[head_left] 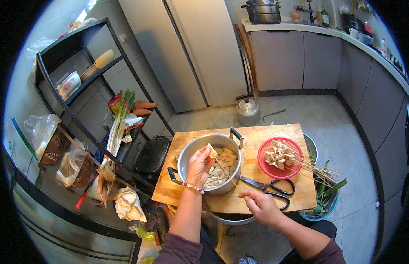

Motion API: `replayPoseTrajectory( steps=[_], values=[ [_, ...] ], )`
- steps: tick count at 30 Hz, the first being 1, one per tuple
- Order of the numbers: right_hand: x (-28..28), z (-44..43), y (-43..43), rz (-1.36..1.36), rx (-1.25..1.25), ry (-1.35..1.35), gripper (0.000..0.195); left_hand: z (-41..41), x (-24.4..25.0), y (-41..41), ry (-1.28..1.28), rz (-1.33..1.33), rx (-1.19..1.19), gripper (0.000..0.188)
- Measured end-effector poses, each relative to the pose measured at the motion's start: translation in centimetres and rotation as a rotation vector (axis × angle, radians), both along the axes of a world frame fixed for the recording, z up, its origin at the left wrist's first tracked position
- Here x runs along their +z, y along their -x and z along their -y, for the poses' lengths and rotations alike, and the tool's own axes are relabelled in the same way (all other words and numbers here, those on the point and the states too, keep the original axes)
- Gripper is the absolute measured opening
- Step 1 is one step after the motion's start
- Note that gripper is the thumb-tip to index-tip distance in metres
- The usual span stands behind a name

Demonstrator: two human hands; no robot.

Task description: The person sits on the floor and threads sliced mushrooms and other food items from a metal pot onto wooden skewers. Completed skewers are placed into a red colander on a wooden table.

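Over the aluminium pot, my left hand pinches a pale yellowish food slice between thumb and fingers. My right hand grips the lower end of a thin bamboo skewer, which slants up to the slice. Whether its tip has pierced the slice I cannot tell. Inside the pot lie many loose pale food slices. To the right, a red plastic basket holds folded pale pieces on skewers whose ends stick out over its rim. Black-handled scissors lie between pot and basket.
All this stands on a wooden board. Beside its right edge is a blue-green basin with green leaves. A black shelf rack with scallions rises at left. A metal kettle sits on the floor beyond.
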State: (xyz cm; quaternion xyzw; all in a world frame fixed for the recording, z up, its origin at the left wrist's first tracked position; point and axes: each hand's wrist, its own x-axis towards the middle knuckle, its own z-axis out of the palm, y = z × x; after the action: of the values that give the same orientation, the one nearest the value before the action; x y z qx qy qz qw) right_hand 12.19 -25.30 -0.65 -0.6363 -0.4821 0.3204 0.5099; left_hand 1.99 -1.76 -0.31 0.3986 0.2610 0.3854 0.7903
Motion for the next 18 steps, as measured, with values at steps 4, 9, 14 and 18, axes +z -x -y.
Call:
replayPoseTrajectory(
  steps=[4,9,14,18],
  values=[
    [-0.06,0.23,-0.08,0.159,0.008,-0.031,0.02,-0.04,-0.02,0.03,0.105,-0.001,0.01,0.011],
    [-0.11,0.33,-0.01,0.219,0.022,0.009,0.022,0.15,0.22,0.03,0.232,0.087,-0.007,0.014],
    [-0.02,0.45,0.0,0.212,0.0,-0.092,0.021,0.14,0.01,0.05,0.199,0.113,-0.052,0.014],
    [-0.07,0.59,0.19,0.206,-0.029,-0.075,0.022,0.32,-0.01,0.05,0.199,0.124,-0.089,0.018]
  ],
)
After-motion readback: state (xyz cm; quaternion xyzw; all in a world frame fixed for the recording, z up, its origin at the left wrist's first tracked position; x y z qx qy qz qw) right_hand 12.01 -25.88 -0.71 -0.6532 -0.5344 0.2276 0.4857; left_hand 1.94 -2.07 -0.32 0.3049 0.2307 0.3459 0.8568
